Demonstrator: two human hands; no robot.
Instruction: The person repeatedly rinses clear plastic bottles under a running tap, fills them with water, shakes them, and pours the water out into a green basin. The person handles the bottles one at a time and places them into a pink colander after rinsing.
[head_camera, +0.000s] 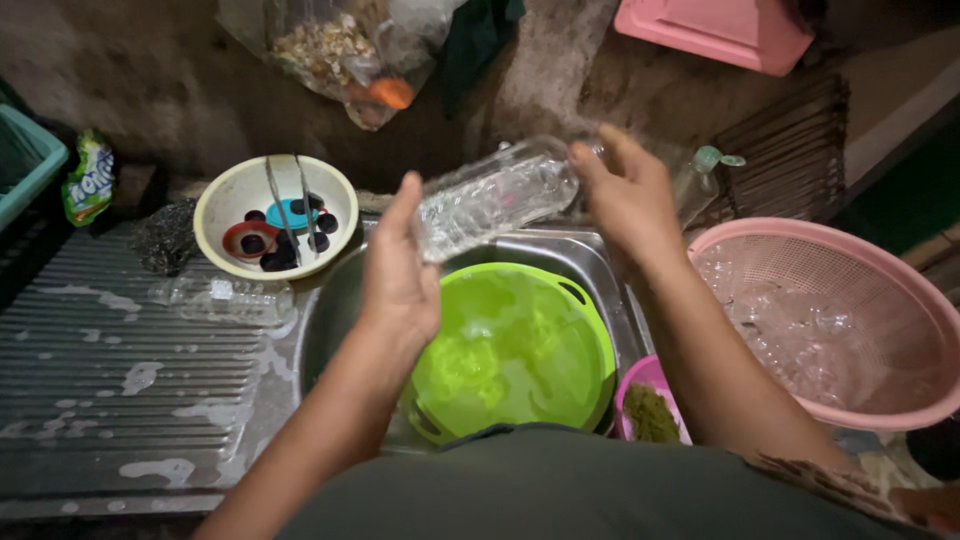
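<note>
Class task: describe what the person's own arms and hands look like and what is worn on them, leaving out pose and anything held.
Both forearms are bare, with no sleeves reaching them. The left hand and right hand wear no gloves; no rings, watch or bracelets show. A patterned sleeve edge appears near the right upper arm.

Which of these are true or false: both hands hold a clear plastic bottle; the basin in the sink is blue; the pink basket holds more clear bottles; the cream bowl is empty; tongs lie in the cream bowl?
1. Both hands hold a clear plastic bottle. True: the left hand and the right hand each have a grip on one end of the clear bottle, held on its side above the sink.
2. The basin in the sink is blue. False: the basin is bright green, with soapy water in it.
3. The pink basket holds more clear bottles. True: clear bottles lie in the pink basket.
4. The cream bowl is empty. False: the cream bowl holds small dark, red and blue caps.
5. Tongs lie in the cream bowl. True: metal tongs rest across it.
</note>
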